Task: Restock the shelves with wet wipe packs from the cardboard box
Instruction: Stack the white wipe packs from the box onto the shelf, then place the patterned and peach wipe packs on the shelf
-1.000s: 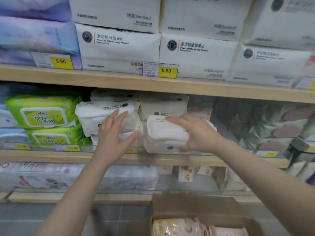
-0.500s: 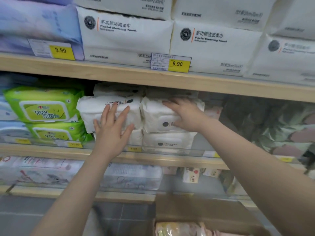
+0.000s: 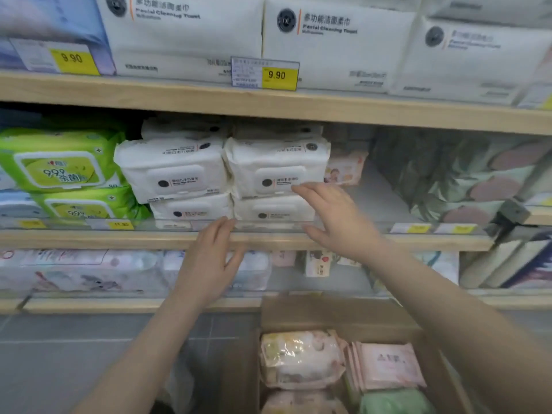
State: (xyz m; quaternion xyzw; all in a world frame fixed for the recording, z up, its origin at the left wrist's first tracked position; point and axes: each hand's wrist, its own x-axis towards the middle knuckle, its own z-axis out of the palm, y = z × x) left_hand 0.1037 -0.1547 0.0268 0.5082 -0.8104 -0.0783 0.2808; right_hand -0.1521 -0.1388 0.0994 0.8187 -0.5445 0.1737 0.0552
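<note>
- Change since half a second ago: both hands have come off the white packs and drawn back toward the shelf edge; the upper right white pack (image 3: pixel 276 167) now sits squared on the pack below it.
- Left hand (image 3: pixel 209 264): released, fingers straight and together, holding nothing, level with the front lip of the middle shelf (image 3: pixel 119 239).
- Right hand (image 3: pixel 337 222): released, fingers spread; its fingertips (image 3: pixel 298 189) are at the lower front edge of the upper right white pack, whether touching or just clear cannot be told.
- White stock: two columns side by side, upper left white pack (image 3: pixel 173 170) beside the right one, more behind; green packs (image 3: pixel 59 168) to their left.
- Cardboard box (image 3: pixel 337 312): on the floor below the shelves, open, with a pale printed pack (image 3: pixel 300 358) and pink packs (image 3: pixel 385 366) inside.
- Step in hand, as judged: stack settled, next pack to be fetched from the box.
- Handling advice: check fronts are flush before leaving; take one pack from the box with a full grasp across its width, as the soft film gives; match it to like stock, likely the bare stretch right of the white columns; lay it lid outward and press it level.
</note>
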